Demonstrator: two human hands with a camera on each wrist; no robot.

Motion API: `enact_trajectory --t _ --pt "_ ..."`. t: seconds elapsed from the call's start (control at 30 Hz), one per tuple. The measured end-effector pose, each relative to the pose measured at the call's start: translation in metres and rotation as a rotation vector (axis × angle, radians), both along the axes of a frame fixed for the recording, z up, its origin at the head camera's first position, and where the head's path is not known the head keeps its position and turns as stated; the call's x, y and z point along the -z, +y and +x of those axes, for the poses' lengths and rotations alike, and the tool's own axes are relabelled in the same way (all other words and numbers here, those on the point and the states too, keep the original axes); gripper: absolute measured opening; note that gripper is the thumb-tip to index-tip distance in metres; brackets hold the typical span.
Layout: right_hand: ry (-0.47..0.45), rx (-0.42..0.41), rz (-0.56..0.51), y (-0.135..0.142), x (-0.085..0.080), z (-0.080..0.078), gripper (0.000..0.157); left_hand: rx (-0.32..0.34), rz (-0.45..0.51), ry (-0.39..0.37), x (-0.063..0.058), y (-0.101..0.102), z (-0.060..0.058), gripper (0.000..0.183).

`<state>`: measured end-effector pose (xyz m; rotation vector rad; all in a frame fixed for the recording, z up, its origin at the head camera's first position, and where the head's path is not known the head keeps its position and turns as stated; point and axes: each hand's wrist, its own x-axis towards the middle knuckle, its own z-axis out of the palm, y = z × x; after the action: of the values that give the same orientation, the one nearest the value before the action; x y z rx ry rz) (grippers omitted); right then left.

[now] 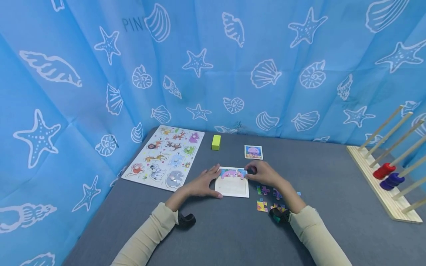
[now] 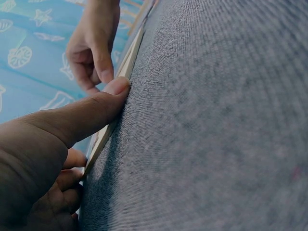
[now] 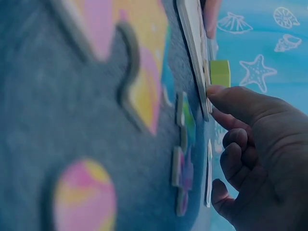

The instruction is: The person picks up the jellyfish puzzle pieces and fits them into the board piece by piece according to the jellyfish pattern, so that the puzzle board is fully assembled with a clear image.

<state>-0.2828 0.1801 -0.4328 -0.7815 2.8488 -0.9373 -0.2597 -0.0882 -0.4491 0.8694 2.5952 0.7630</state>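
Note:
A wooden puzzle tray (image 1: 232, 190) lies on the grey table, with pink and blue pieces (image 1: 229, 173) along its far side and bare wood below. My left hand (image 1: 202, 183) spans the tray's left side, fingers at the far corner and thumb at the near edge. At the far right corner, my right hand (image 1: 264, 173) pinches a puzzle piece (image 1: 242, 172) with thumb and index finger, its other fingers curled. In the right wrist view, the right thumb (image 3: 221, 93) is right at the tray's rim (image 3: 195, 53). Loose puzzle pieces (image 1: 261, 205) lie beside the right forearm, partly hidden by it.
Behind the tray are a small picture card (image 1: 253, 152) and a yellow-green block (image 1: 216, 142). An animal knob puzzle board (image 1: 164, 157) lies at the left. A wooden peg rack (image 1: 382, 184) with red and purple rings stands at the right. A blue curtain (image 1: 213, 88) hangs behind.

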Motion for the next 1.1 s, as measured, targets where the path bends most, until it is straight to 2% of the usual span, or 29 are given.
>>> enact_trajectory --t 0.23,0.47,0.7,0.87,1.1 --pt "-0.009 -0.008 -0.017 -0.004 0.003 0.0 0.03 0.006 0.0 -0.002 0.002 -0.001 0.0 0.095" --pt "-0.063 0.021 -0.011 -0.008 0.006 0.003 0.038 0.015 -0.004 0.004 0.003 -0.002 0.001 0.095" --pt "-0.043 0.013 0.058 -0.013 0.002 0.002 0.038 0.006 0.001 -0.007 0.001 -0.003 0.001 0.095" --pt "-0.048 0.06 0.138 -0.018 -0.005 0.006 0.04 0.003 -0.009 -0.01 0.0 -0.003 0.001 0.095" --pt "-0.075 0.1 0.168 -0.022 -0.008 0.009 0.039 0.004 -0.012 -0.006 0.0 -0.001 0.0 0.095"
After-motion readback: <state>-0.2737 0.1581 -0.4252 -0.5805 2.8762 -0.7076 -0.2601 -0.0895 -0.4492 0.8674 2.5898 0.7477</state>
